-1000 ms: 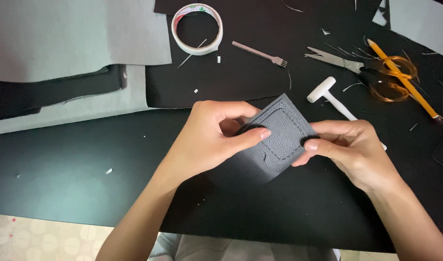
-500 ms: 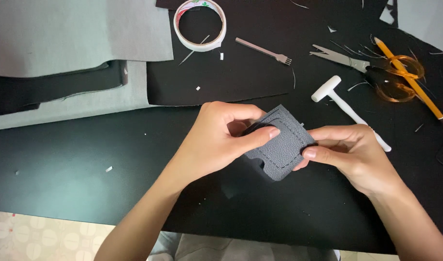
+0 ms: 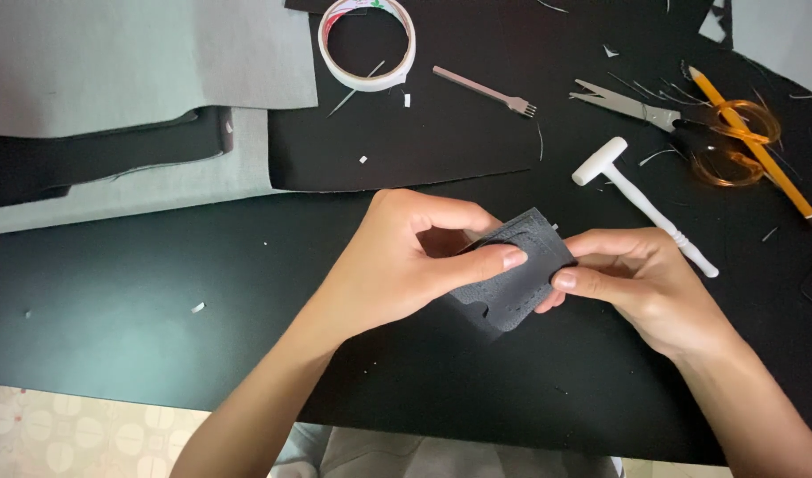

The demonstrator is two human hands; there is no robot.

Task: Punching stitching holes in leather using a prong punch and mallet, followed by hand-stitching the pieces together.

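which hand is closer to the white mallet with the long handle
Right. The right hand sits just below the white long-handled mallet, almost touching its handle; the left hand is farther off, across the dark grey leather piece.

Head camera looks steeply down (close) at table (image 3: 114, 336).

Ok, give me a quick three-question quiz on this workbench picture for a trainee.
1. True or false: both hands grip the dark grey stitched piece.
2. Which tool lies nearest the right hand? A. white mallet B. roll of tape C. pronged punch
3. What lies across the orange-handled scissors?

Key: 1. True, left hand and right hand both pinch it. 2. A. 3. A yellow pencil.
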